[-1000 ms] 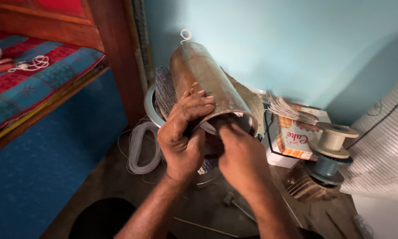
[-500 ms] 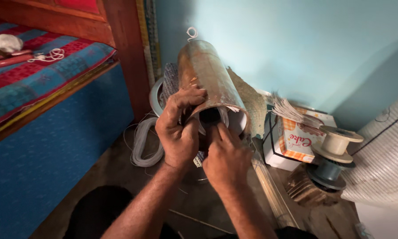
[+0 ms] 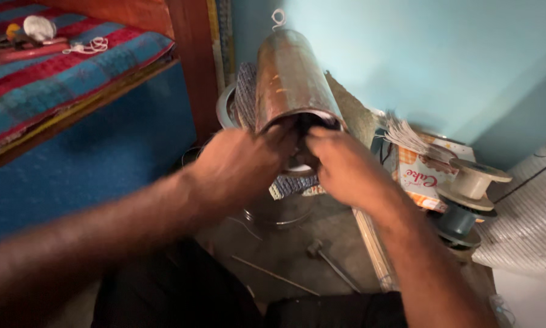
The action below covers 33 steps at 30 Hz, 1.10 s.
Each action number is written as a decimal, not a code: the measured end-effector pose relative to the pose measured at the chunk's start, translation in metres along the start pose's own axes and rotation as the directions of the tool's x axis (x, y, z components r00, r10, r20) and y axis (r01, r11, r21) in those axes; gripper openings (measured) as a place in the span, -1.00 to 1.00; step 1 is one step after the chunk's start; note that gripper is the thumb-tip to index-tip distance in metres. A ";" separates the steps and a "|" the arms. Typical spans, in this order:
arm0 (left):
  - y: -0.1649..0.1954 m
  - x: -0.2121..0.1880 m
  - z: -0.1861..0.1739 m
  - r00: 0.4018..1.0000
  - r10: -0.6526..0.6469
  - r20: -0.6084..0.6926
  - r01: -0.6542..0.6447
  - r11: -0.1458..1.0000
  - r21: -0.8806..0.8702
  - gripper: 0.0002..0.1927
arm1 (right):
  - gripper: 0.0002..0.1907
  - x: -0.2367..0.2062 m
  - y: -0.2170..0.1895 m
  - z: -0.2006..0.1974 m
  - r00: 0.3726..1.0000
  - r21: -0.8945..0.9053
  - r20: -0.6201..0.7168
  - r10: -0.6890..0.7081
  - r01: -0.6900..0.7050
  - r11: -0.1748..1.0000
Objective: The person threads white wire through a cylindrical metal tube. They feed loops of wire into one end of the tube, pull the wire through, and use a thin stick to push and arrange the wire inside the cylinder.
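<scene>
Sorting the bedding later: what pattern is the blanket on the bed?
The blanket has red and blue stripes, seen in the head view, upper left.

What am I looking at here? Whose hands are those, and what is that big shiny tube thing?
The picture comes from a camera worn on a person's head, looking down, so these are that person's own bare hands. The left hand and right hand both grip the open near end of a brownish metal cylinder, which leans away toward a pale blue wall. On the floor by it sit an empty cream spool and a printed cardboard box. At the left is a bed with a striped red and blue blanket.
</scene>
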<state>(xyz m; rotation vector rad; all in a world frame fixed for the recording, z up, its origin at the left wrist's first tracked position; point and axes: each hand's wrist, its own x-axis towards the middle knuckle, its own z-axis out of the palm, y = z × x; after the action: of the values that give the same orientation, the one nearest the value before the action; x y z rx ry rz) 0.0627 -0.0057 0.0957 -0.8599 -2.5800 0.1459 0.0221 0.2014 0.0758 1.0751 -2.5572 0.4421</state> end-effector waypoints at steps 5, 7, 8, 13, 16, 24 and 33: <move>-0.012 0.021 -0.019 0.934 0.121 0.336 -0.183 0.970 0.161 -0.77 | -0.72 0.001 0.004 0.009 0.999 -0.153 0.032 0.025 -0.020 0.988; -0.014 0.021 -0.022 0.937 0.146 0.316 -0.208 0.963 0.172 -0.79 | -0.72 -0.001 0.004 0.013 1.000 -0.161 -0.001 0.017 -0.017 0.987; -0.014 0.023 -0.022 0.941 0.112 0.319 -0.169 0.973 0.158 -0.83 | -0.75 -0.002 0.005 0.014 1.000 -0.189 -0.009 0.010 -0.011 0.982; -0.019 0.029 -0.015 0.922 0.047 0.383 -0.089 0.992 0.092 -0.82 | -0.90 -0.002 0.005 0.022 0.993 -0.343 -0.085 -0.079 0.045 0.938; -0.022 0.024 -0.007 0.940 0.059 0.335 -0.101 0.989 0.109 -0.82 | -0.93 -0.002 0.002 0.025 0.992 -0.349 -0.101 -0.080 0.040 0.936; -0.019 0.019 -0.011 0.944 0.078 0.321 -0.115 0.989 0.098 -0.86 | -0.86 0.003 0.009 0.006 0.978 -0.367 0.128 0.162 -0.105 0.924; -0.012 0.011 0.029 0.973 0.120 -0.197 -0.080 0.976 0.201 -0.89 | -0.87 -0.006 -0.005 0.047 0.975 -0.578 -0.219 -0.031 -0.104 0.809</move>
<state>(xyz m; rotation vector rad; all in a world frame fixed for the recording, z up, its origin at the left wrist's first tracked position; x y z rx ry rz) 0.0359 -0.0076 0.0761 -0.8840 -2.2861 0.3127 0.0213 0.1825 0.0321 0.6965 -2.2735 -0.2200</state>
